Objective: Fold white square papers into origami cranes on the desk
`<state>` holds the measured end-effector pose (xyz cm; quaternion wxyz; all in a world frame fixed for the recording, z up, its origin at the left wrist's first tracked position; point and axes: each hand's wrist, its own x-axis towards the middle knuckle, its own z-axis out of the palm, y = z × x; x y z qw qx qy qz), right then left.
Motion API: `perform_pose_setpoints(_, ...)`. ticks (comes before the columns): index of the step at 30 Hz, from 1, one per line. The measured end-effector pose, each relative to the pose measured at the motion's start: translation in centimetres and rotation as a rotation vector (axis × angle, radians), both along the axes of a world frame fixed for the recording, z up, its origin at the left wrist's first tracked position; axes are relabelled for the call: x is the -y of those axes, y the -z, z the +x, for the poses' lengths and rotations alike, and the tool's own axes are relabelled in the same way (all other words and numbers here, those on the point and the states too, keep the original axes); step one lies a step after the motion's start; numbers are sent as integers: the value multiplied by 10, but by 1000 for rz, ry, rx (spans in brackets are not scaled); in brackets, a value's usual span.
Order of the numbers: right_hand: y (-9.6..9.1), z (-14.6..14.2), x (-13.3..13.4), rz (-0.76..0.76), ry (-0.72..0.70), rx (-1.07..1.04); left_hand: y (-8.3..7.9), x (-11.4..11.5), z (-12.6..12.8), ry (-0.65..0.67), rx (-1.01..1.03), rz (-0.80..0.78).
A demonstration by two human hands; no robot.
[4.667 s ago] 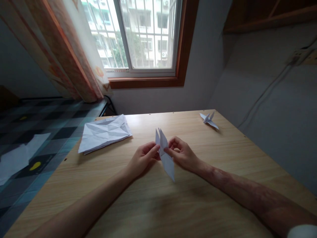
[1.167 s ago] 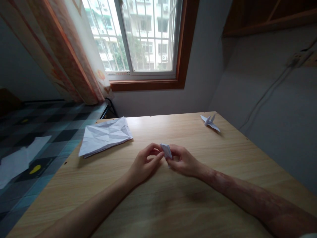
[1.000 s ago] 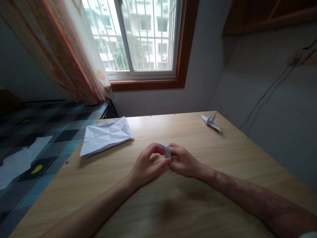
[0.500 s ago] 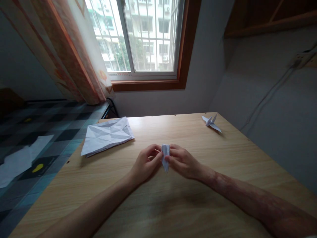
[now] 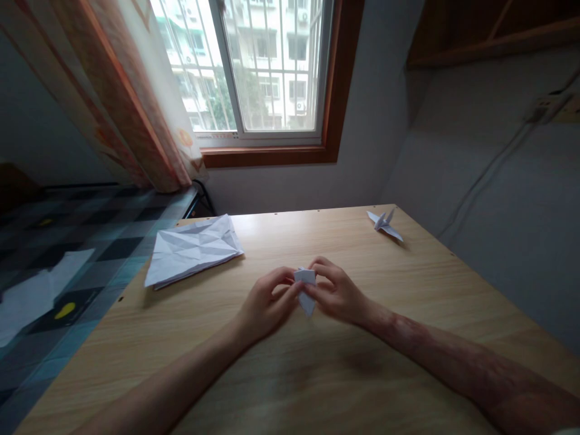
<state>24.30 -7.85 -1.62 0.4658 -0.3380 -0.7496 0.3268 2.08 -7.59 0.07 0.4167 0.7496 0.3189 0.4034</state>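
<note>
Between my two hands is a small piece of folded white paper, held a little above the wooden table. My left hand pinches its left side with thumb and forefinger. On the right side, my right hand grips it with the thumb in front and the fingers curled behind. The paper's upper part looks broad and flat, and its lower end tapers to a point. Fingertips hide part of its folds.
Creased white sheets lie stacked at the table's left back. A folded paper crane rests near the right back corner. To the left, more paper lies on a checked bedspread. A window is behind.
The folded paper has turned and its top now looks wider, with a flap showing. My right fingers have lifted slightly around its upper edge. The view has shifted a little.
</note>
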Motion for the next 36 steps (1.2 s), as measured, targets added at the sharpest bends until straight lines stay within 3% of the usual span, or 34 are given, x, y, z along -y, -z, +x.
perform_pose_setpoints(5,-5,1,3,71,-16,-79,2,-3,0,-40,-1,-19)
perform_pose_setpoints(9,2,2,0,9,37,-127,5,-4,-2,-124,9,16)
perform_pose_setpoints(12,9,0,-3,-64,86,-186,10,-7,-2,-151,106,-52)
perform_pose_setpoints(16,15,-2,-3,-242,-13,-297,14,-10,-1,-1,266,-283)
perform_pose_setpoints(20,15,-2,-1,-341,-65,-300,12,-10,0,89,245,-382)
perform_pose_setpoints(23,13,-1,-1,-330,-88,-253,11,-11,-1,67,254,-394)
perform_pose_setpoints(29,9,-1,0,-289,-138,-165,15,-21,-7,-112,365,-464)
perform_pose_setpoints(36,9,1,0,-273,-33,-177,19,-16,-5,-67,431,-487)
